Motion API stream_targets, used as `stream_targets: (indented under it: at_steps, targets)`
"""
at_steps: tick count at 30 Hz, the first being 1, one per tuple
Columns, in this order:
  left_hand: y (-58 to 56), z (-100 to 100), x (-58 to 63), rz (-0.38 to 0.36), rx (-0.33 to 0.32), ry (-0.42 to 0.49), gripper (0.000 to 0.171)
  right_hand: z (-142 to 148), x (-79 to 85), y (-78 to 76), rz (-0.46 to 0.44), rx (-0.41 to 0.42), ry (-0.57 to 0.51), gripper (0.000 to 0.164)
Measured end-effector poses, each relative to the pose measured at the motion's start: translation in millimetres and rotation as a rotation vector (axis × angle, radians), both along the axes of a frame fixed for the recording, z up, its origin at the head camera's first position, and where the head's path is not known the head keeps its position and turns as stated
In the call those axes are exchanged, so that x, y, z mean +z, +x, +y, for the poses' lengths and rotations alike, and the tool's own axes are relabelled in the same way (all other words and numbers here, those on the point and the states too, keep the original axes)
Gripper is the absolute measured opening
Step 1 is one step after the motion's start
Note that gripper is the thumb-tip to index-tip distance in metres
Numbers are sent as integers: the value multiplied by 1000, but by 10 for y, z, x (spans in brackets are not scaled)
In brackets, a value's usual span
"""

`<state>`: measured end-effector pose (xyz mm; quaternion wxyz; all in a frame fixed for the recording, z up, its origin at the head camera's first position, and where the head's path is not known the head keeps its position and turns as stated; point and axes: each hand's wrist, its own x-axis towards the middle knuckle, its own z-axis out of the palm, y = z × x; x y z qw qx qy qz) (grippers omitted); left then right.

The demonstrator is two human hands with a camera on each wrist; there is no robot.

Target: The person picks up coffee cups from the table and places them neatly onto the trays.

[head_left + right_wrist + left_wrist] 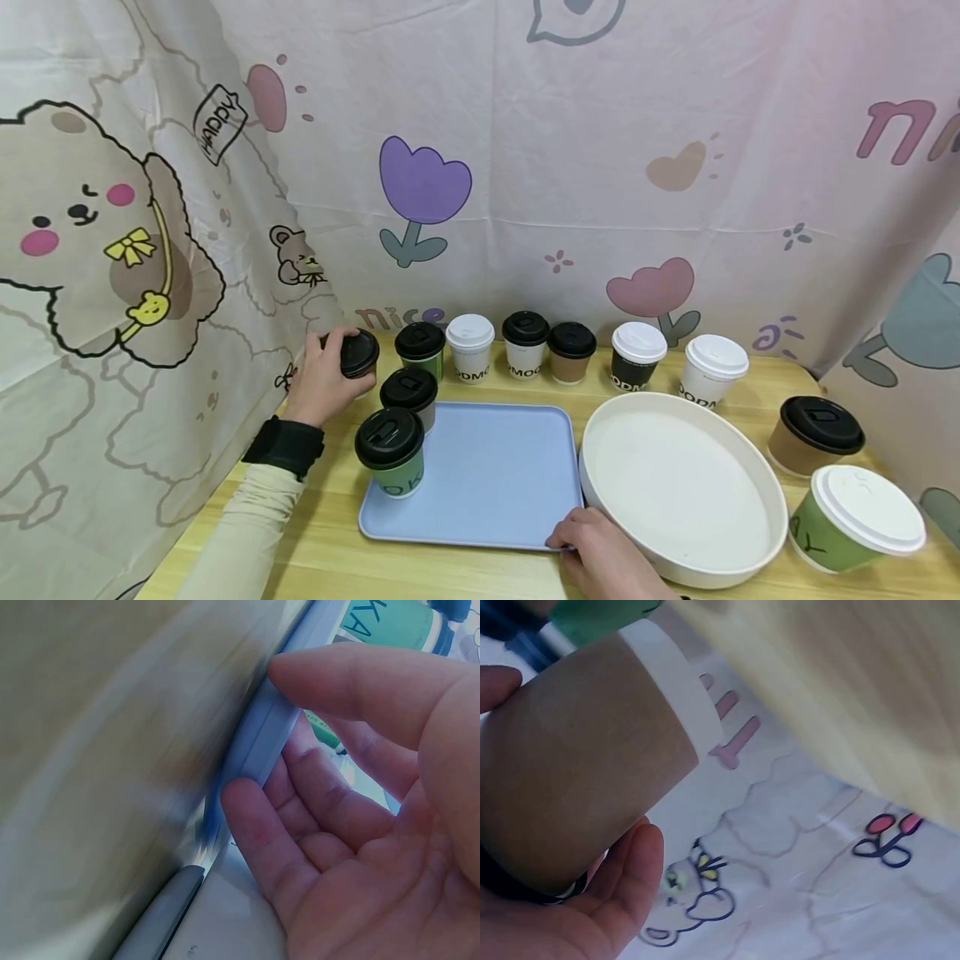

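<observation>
My left hand (324,379) grips a brown paper cup (592,757) with a black lid (359,353), at the far left of the table. In the left wrist view its fingers and thumb lie round the brown wall, and a white band shows at the cup's base. My right hand (603,554) holds the near right corner of a light blue tray (502,475), fingers and thumb at its rim in the right wrist view. On the tray's left side stand a green cup (400,479) and, behind it, a brownish cup (426,414), both black-lidded.
A round cream tray (682,483) sits right beside the blue one. Behind them stands a row of lidded cups, among them a green cup (431,365) and a white cup (471,364). At the right are a brown cup (798,450) and a green, white-lidded cup (825,533). Printed cloth (525,167) hangs behind.
</observation>
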<state>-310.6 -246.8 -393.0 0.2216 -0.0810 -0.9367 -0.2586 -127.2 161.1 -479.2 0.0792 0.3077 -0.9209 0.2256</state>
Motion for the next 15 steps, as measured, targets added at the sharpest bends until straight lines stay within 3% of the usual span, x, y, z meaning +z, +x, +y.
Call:
stream_targets:
  at_steps: [8,15]
  targets:
    - [67,148,146,115,-35,32,71,3,-17,-2,14,3,0,19]
    - [140,276,295,161,-77,42,71,-3,-2,-3,14,-3,13,19]
